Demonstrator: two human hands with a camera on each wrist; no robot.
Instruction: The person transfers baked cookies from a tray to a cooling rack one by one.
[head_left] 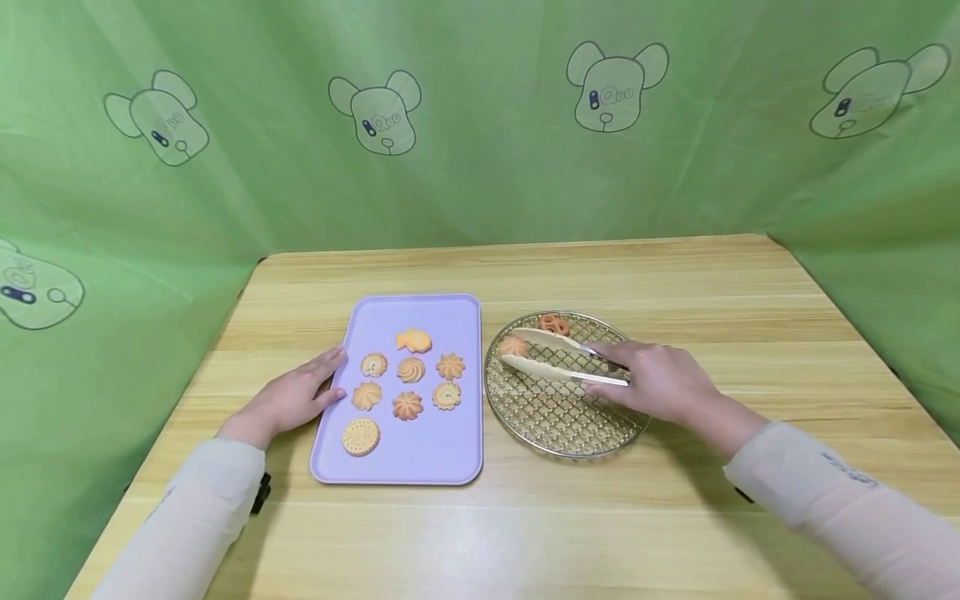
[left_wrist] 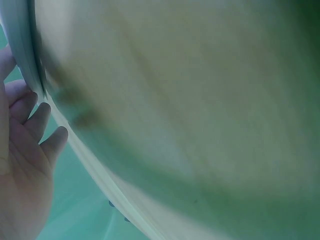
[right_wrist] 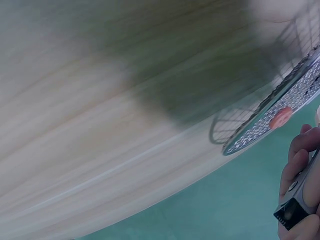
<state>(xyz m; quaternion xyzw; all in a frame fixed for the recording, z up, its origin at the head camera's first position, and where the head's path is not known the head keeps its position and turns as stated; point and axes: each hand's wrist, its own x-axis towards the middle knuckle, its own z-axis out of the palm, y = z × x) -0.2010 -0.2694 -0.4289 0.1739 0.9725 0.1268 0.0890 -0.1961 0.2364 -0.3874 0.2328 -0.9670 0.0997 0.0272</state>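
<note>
My left hand (head_left: pixel 288 398) rests at the left edge of a lilac tray (head_left: pixel 442 450), fingertips and thumb touching its rim. Several cookies lie on the tray, among them a fish-shaped cookie (head_left: pixel 414 339), a swirled cookie (head_left: pixel 411 370) and a round dotted cookie (head_left: pixel 361 437). With my right hand (head_left: pixel 663 382) I grip a pair of tongs (head_left: pixel 551 369) with pale tips and metal handles. Between the tips is a flower-shaped cookie (head_left: pixel 513 346), over the left part of a round wire rack (head_left: pixel 570 425). Whether it touches the rack, I cannot tell.
A reddish-brown pretzel-shaped cookie (head_left: pixel 553 324) lies at the rack's back edge, just behind the tongs. Tray and rack stand side by side on a wooden table (head_left: pixel 525 533). A green curtain (head_left: pixel 480 183) hangs behind the table and along its sides.
</note>
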